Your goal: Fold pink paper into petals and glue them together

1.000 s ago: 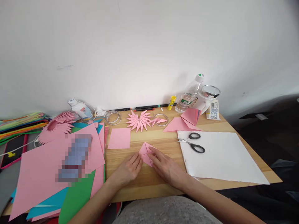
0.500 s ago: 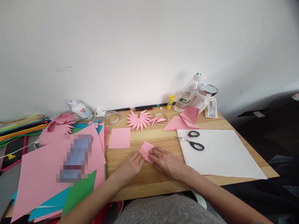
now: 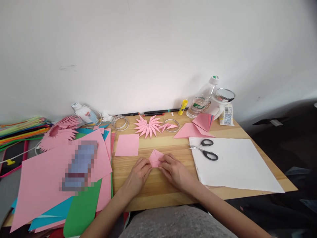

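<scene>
A small piece of folded pink paper (image 3: pixel 155 157) lies on the wooden table between my hands, its point facing the wall and its near edge now straight. My left hand (image 3: pixel 140 172) pinches its lower left corner. On the other side, my right hand (image 3: pixel 173 168) grips the right edge, thumb near the bottom fold and fingers on top. A square of pink paper (image 3: pixel 127 144) rests just beyond my left hand. Behind the folded piece sits a spiky pink paper fan shape (image 3: pixel 148 126). Black-handled scissors (image 3: pixel 206 150) lie partly open to the right.
A white board (image 3: pixel 235 165) lies under the scissors. Stacked coloured paper (image 3: pixel 44 185) covers the left side. Along the wall stand a glue stick (image 3: pixel 183 107), a water bottle (image 3: pixel 199 102) and a white mug (image 3: pixel 218 104). Tape rings (image 3: pixel 120 123) and pens (image 3: pixel 156 112) are there too.
The near corner of the pink paper has been folded up, turning its pointed bottom into a straight edge. My hands have shifted slightly around it.
</scene>
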`<state>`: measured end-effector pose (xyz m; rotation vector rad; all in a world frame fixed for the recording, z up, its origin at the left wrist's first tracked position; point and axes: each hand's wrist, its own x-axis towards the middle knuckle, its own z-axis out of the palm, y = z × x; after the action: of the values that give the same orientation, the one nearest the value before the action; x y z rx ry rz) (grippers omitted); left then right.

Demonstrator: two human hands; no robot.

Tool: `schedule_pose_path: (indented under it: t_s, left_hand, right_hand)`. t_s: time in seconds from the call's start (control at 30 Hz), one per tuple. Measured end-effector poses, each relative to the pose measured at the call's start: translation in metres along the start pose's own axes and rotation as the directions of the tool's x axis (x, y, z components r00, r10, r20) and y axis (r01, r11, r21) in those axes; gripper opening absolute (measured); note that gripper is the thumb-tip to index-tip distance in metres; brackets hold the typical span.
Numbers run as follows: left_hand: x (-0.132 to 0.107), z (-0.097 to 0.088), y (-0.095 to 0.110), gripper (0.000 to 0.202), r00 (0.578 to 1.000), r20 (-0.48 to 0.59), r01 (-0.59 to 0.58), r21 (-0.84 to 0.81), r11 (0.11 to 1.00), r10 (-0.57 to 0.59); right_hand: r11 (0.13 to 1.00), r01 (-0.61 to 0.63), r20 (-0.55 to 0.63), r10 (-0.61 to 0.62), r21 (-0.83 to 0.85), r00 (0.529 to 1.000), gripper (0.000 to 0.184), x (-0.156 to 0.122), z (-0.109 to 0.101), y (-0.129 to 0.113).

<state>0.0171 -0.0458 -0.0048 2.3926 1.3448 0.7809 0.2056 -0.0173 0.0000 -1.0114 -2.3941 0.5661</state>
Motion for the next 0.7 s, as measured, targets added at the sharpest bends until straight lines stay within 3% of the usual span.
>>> schedule_pose_path:
  t_s: [0.13,0.27,0.37,0.57,0.7]
  left_hand:
    - [0.003,-0.001,-0.003,0.019,0.999,0.026,0.036,-0.038,0.999,-0.035]
    - [0.008,0.001,-0.009,0.018,0.999,-0.024,0.044,-0.090,0.995,-0.047]
    - [0.010,0.002,-0.012,0.013,0.990,-0.058,0.118,-0.137,0.984,-0.127]
    - [0.011,0.000,-0.009,0.004,0.896,-0.051,0.409,-0.293,0.865,-0.441]
    - [0.013,0.002,-0.003,0.004,0.868,-0.069,0.452,-0.295,0.841,-0.491]
  right_hand:
    - [0.994,-0.031,-0.078,0.039,0.106,0.996,0.019,-0.001,0.002,0.001]
    - [0.979,-0.071,-0.128,0.097,0.191,0.987,0.013,0.000,0.004,0.002]
    - [0.974,-0.126,-0.144,0.155,0.188,0.977,0.008,0.002,0.006,0.001]
    - [0.972,-0.204,-0.185,0.223,0.117,0.957,0.014,0.004,0.014,0.001]
    - [0.969,-0.231,-0.182,0.244,0.089,0.953,0.014,0.007,0.016,0.004]
